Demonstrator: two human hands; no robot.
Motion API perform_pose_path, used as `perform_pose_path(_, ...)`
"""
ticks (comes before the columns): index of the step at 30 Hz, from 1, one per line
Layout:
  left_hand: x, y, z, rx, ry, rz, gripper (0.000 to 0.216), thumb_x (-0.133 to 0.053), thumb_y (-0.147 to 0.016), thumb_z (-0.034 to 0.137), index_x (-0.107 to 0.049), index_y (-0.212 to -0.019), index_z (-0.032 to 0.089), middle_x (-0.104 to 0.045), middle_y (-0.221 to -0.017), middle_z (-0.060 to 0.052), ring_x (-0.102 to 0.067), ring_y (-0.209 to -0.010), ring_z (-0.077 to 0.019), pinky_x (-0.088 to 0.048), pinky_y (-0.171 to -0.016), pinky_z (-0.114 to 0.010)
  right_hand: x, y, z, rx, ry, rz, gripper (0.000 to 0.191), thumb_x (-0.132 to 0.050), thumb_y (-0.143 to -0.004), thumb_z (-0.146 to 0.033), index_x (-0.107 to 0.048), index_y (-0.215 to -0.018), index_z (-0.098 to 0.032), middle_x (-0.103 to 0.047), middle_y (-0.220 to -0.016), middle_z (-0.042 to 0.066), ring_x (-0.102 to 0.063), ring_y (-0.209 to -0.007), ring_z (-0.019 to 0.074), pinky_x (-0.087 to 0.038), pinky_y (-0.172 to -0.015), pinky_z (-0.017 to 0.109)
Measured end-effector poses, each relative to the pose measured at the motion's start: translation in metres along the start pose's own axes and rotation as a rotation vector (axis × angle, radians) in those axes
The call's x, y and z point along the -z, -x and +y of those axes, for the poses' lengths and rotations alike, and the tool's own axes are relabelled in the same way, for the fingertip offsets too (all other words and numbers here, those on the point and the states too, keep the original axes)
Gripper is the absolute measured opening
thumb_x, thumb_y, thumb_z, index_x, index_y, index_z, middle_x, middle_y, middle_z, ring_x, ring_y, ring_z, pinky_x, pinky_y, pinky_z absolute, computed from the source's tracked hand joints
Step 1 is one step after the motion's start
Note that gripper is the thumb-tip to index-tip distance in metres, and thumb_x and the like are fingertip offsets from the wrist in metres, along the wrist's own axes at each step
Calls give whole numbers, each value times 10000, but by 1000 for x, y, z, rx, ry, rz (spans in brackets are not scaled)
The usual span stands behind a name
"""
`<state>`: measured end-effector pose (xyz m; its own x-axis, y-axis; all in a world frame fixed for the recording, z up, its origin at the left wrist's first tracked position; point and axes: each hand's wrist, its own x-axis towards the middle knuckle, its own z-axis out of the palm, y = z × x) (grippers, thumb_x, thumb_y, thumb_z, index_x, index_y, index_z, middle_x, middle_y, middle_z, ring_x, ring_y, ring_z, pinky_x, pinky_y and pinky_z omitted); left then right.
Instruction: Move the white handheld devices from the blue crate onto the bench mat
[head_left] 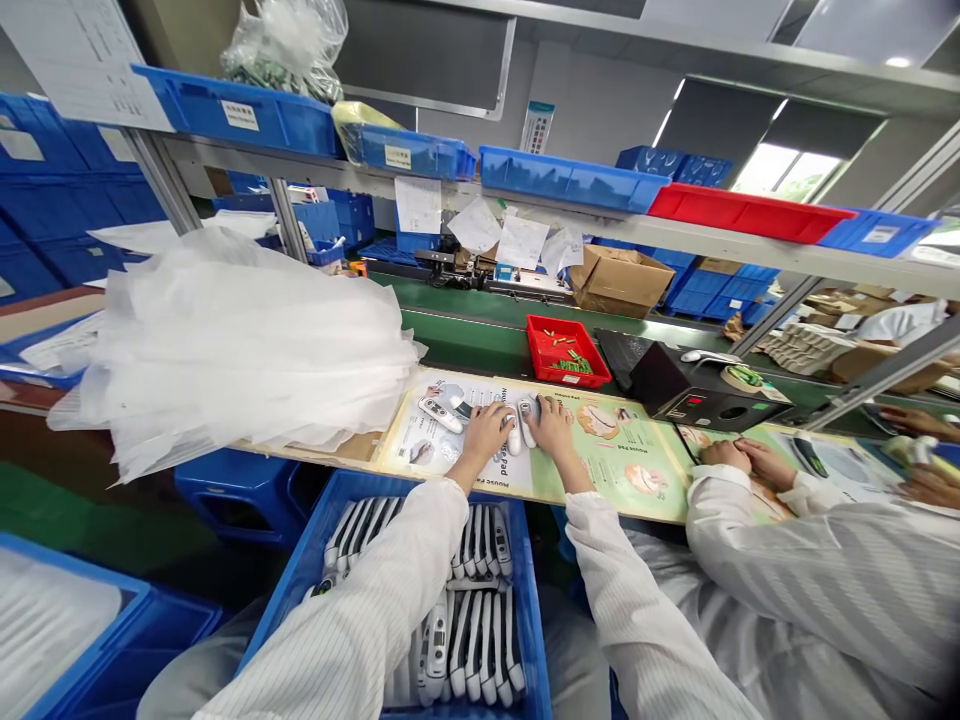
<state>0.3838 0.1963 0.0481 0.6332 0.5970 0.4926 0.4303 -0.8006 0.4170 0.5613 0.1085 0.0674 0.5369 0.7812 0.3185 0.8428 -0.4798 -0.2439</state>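
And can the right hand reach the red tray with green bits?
Probably yes: the red tray sits just beyond the right hand, nothing blocking, though that hand touches a white device.

1. A broad, fanned stack of thin, translucent white sheets [247,350] is spreading across the left side.
2. A shallow red plastic tray [551,379] is holding small green pieces, near a black box-shaped device [660,385] whose red indicator is glowing.
3. A brown cardboard box [611,283] is standing farther back.
4. Overhead, a long red plastic bin [750,212] is resting between blue plastic bins [570,180].
5. A blue plastic stool [240,490] is standing below the sheets.
6. A co-worker in a striped white coat [817,580] is sitting on the right.
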Motion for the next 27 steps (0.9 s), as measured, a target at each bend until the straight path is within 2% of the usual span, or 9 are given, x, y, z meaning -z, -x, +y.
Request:
perform_pose_path(5, 0, 0, 3, -14, -63, -30, 382, -443, -1161, 357, -660, -1473, 320, -665, -1544, -67, -668, -1341, -272, -397, -1240, -501, -20, 8, 11, 46, -156, 142, 640, -450, -1097, -541, -570, -1568, -125, -593, -1545, 225, -533, -1397, 375, -427, -1202, 531)
perform_pose_path(9, 1, 3, 4, -57, -79, -50, 463, -387, -1153, 282, -609, -1557, 326, -610, -1627, -77, -615, -1426, -290, -377, -1256, -527, -26, 27, 4, 82, -261, 197, 595, -391, -1119, -526, -608, -1520, -143, -623, -1504, 209, -553, -1401, 325, -437, -1226, 484)
perform_pose_path(16, 2, 2, 4, -121, -61, -135, 610, -485, -1046, 138, -602, -1598, 369, -485, -1732, -88, -557, -1491, -322, -392, -1247, -530, -20, 38, -10, 19, -294, 199, 614, -453, -1097, -497, -566, -1560, -110, -652, -1452, 216, -559, -1378, 335, -430, -1223, 482)
perform_pose_path(21, 3, -1, 4, -111, -41, -133, 634, -501, -1020, 115, -621, -1583, 380, -479, -1726, -91, -550, -1488, -332, -385, -1246, -525, -19, 38, -11, -21, -352, 201, 611, -466, -1093, -515, -602, -1523, -104, -663, -1390, 204, -583, -1322, 318, -459, -1194, 443)
perform_pose_path(25, 4, -2, 3, -106, -18, -138, 631, -477, -1024, 108, -580, -1602, 339, -489, -1720, -99, -542, -1500, -304, -382, -1249, -501, -20, 41, -16, 12, -344, 166, 634, -476, -1091, -493, -525, -1617, -143, -609, -1494, 203, -554, -1383, 319, -445, -1214, 469)
perform_pose_path(27, 5, -3, 2, -83, 34, -123, 625, -452, -1035, 105, -531, -1627, 291, -549, -1674, -113, -555, -1494, -275, -396, -1242, -471, -21, 43, -17, 47, -334, 162, 644, -466, -1095, -481, -483, -1661, -173, -574, -1566, 191, -520, -1438, 324, -423, -1238, 488)
